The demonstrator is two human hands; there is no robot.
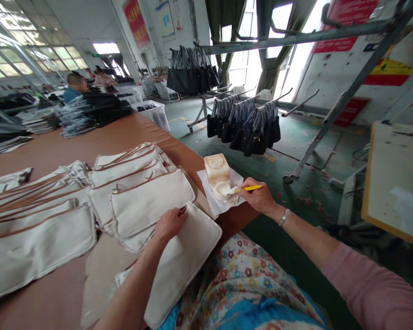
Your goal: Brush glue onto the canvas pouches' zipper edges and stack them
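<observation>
My right hand (258, 197) grips a brush (252, 187) with a yellow handle. Its white-coated tip touches the whitish paste in a plastic container (217, 168) that lies on a white sheet (206, 183) at the table's edge. My left hand (171, 223) is closed on the upper edge of a cream bag panel (189, 247), which slants from the table toward my lap. Just beyond that hand, another cream panel (151, 201) with stitched edges rests on a stack of similar pieces.
More cream panels with brown trim (37, 243) lie in overlapping rows across the brown table (151, 128). Black bags hang from a metal rack (306, 34) beyond the table. A person (75, 87) sits at the far end. A pale table (392, 183) stands at right.
</observation>
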